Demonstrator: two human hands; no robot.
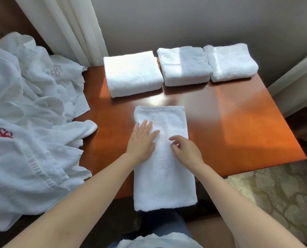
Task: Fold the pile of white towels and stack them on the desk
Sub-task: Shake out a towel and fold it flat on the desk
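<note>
A white towel (164,176) folded into a long strip lies lengthwise on the wooden desk (229,122), its near end hanging over the front edge. My left hand (142,140) lies flat on its left middle with fingers straight. My right hand (186,149) hovers on the right middle, fingers loosely curled with the tips touching the cloth. Three folded white towels sit in a row at the desk's far edge: left (133,74), middle (184,66) and right (231,62). A pile of unfolded white towels (27,122) with red embroidered marks covers the left side.
White curtains (65,27) hang behind the pile at the back left. A grey wall runs behind the desk. Patterned carpet (278,194) shows at the lower right past the desk's corner. Sunlight falls across the desk's right half.
</note>
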